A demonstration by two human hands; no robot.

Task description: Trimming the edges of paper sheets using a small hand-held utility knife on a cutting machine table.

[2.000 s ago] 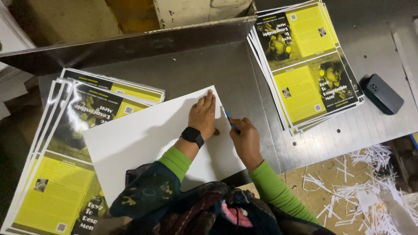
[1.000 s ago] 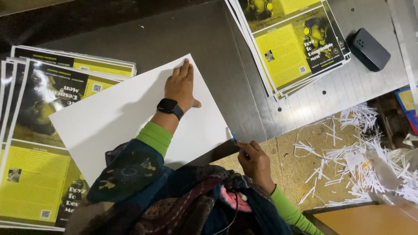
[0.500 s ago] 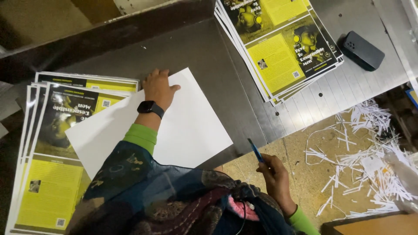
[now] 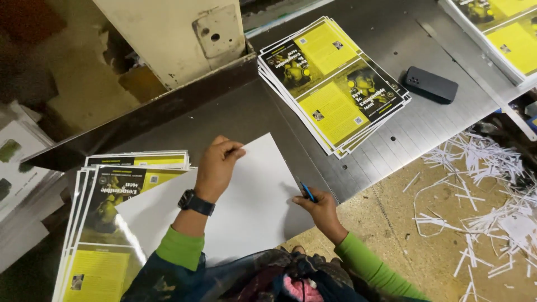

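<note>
a large white sheet [image 4: 246,207] lies flat on the grey metal table [image 4: 224,120], and everything else is placed from it. the left hand [image 4: 217,166] rests on the sheet's upper edge, fingers curled and pinching that far edge near the top corner; a black watch [image 4: 196,202] sits on the wrist over a green sleeve. the right hand [image 4: 318,208] sits at the sheet's right edge, just where the table ends, closed around a blue pen [image 4: 307,192] whose tip points up and toward the sheet.

left of the sheet, and partly under its lower left corner, lies a stack of yellow and black printed covers [image 4: 106,223], slightly fanned. up and to the right of the sheet, well apart from it, a second fanned stack of the same covers [image 4: 333,81] lies on the table. further right of that stack is a dark phone [image 4: 430,84], lying flat. a third pile of covers [image 4: 503,28] shows at the far upper right corner, cut off by the frame.

beyond the sheet's top, a cream-coloured machine block [image 4: 173,33] rises behind a dark metal rail. below and right of the sheet, off the table, white paper trimmings [image 4: 486,196] lie scattered over the floor.
</note>
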